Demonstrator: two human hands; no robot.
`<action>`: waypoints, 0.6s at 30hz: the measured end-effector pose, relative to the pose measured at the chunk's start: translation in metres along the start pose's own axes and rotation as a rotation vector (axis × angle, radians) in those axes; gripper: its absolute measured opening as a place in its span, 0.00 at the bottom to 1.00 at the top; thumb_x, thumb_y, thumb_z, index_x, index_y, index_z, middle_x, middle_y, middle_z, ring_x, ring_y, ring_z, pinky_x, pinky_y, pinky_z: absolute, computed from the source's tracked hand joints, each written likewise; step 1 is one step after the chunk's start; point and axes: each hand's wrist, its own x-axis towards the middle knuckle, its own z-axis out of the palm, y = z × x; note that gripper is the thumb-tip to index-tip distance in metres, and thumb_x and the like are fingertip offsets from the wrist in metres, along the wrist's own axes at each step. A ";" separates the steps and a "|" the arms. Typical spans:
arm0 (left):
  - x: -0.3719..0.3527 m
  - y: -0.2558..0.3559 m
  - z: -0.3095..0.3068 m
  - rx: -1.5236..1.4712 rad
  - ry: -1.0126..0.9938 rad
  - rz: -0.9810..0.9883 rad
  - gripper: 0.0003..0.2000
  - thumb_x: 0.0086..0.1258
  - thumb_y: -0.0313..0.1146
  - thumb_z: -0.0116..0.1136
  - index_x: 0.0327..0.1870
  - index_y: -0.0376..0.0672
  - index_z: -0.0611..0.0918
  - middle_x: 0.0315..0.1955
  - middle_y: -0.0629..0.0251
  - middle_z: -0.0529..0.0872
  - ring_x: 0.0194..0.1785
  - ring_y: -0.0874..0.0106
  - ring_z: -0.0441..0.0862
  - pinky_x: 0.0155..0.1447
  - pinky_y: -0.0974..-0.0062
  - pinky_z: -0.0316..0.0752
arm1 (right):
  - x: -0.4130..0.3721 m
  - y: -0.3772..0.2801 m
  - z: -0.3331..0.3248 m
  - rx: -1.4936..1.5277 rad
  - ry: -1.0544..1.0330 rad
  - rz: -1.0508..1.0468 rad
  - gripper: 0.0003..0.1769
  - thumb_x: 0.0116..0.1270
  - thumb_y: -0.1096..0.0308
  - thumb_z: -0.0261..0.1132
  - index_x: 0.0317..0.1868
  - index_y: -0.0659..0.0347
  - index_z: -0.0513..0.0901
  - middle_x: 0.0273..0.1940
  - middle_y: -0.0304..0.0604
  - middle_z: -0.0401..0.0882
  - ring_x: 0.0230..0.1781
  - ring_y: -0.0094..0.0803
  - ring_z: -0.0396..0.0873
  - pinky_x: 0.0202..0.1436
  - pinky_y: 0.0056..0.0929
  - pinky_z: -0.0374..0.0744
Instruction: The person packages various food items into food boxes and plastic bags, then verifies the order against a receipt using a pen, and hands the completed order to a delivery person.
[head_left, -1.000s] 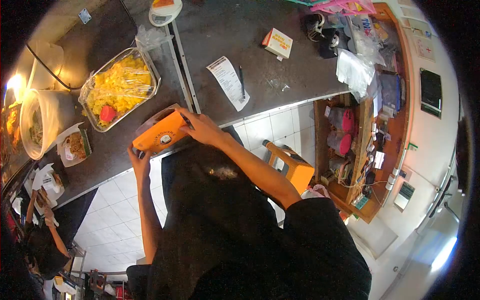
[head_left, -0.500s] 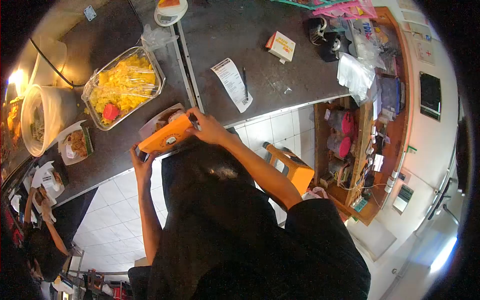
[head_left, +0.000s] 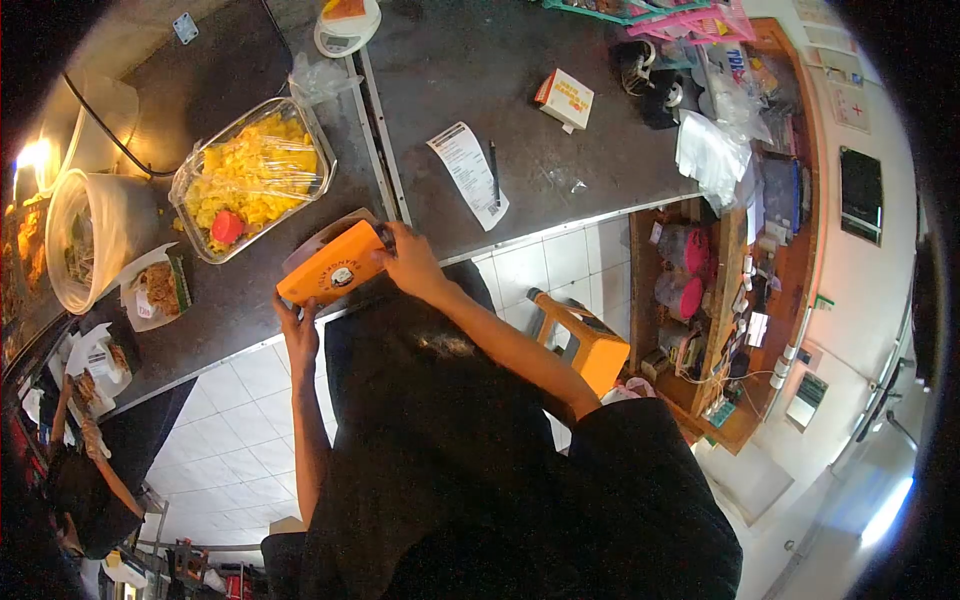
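An orange cardboard food box (head_left: pixel 338 266) with a round dark logo and lettering is at the near edge of the dark table. Its printed panel slants up toward me, and a strip of the inside shows behind it; the contents are mostly hidden. At its lower left corner, my left hand (head_left: pixel 298 338) grips the box with fingers bent against it. My right hand (head_left: pixel 410 262) is closed on the upper right corner, fingertips partly hidden. Beyond the box is a foil tray of yellow food (head_left: pixel 255 175), partly under clear wrap, with a red round object (head_left: pixel 228 227) in it.
An open box of fried food (head_left: pixel 160 290) and a plastic tub (head_left: pixel 98 240) stand left. Right of the table's metal seam (head_left: pixel 380 140) lie a receipt (head_left: pixel 465 170), a pen (head_left: pixel 494 175) and a small carton (head_left: pixel 565 99). A co-worker's hand (head_left: pixel 92 436) is at lower left.
The orange printed panel has tipped to face me more, showing more of its front and less of the inside. Both my hands keep hold. The co-worker's hands have shifted slightly.
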 end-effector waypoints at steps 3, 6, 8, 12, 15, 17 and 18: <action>0.001 -0.007 0.002 0.015 -0.017 0.071 0.31 0.73 0.35 0.54 0.72 0.43 0.52 0.65 0.52 0.66 0.65 0.61 0.69 0.66 0.63 0.65 | 0.001 -0.003 0.002 0.026 0.025 -0.013 0.23 0.65 0.63 0.63 0.56 0.69 0.71 0.54 0.66 0.73 0.52 0.63 0.73 0.57 0.52 0.72; -0.001 0.002 0.013 0.045 0.005 0.142 0.23 0.76 0.34 0.48 0.68 0.39 0.60 0.54 0.53 0.77 0.57 0.66 0.75 0.59 0.67 0.71 | 0.001 0.015 0.014 -0.016 -0.029 0.024 0.20 0.68 0.62 0.58 0.53 0.70 0.73 0.56 0.67 0.71 0.55 0.61 0.72 0.58 0.49 0.73; -0.002 -0.011 0.012 0.001 -0.028 0.245 0.19 0.78 0.35 0.45 0.64 0.35 0.66 0.52 0.53 0.78 0.56 0.66 0.76 0.59 0.68 0.70 | -0.001 0.017 0.018 -0.060 0.004 -0.036 0.19 0.70 0.63 0.56 0.54 0.70 0.73 0.57 0.67 0.70 0.57 0.60 0.71 0.58 0.48 0.73; 0.006 -0.037 0.022 0.007 0.087 -0.031 0.23 0.78 0.44 0.41 0.62 0.33 0.70 0.55 0.52 0.77 0.57 0.61 0.75 0.62 0.65 0.68 | 0.003 0.018 0.017 -0.371 -0.153 0.062 0.23 0.71 0.59 0.50 0.62 0.62 0.69 0.61 0.66 0.66 0.58 0.64 0.69 0.59 0.53 0.73; 0.017 -0.037 0.027 -0.018 0.132 0.027 0.24 0.78 0.45 0.39 0.64 0.34 0.70 0.58 0.49 0.74 0.59 0.59 0.72 0.64 0.65 0.66 | 0.010 0.016 0.010 -0.440 -0.085 -0.043 0.33 0.70 0.56 0.52 0.73 0.56 0.56 0.64 0.67 0.61 0.62 0.66 0.65 0.59 0.57 0.73; 0.030 -0.067 0.015 -0.048 0.099 -0.019 0.24 0.79 0.46 0.36 0.65 0.36 0.69 0.60 0.49 0.71 0.59 0.60 0.71 0.64 0.64 0.65 | 0.013 0.017 0.011 -0.440 -0.092 -0.108 0.37 0.69 0.57 0.53 0.75 0.54 0.52 0.66 0.67 0.58 0.64 0.65 0.63 0.59 0.57 0.72; 0.031 -0.063 0.019 0.274 0.213 0.163 0.24 0.74 0.39 0.40 0.68 0.36 0.66 0.61 0.46 0.70 0.62 0.57 0.70 0.65 0.64 0.66 | 0.015 0.014 0.010 -0.358 -0.044 -0.101 0.39 0.67 0.60 0.56 0.75 0.53 0.51 0.67 0.67 0.55 0.66 0.65 0.61 0.63 0.56 0.69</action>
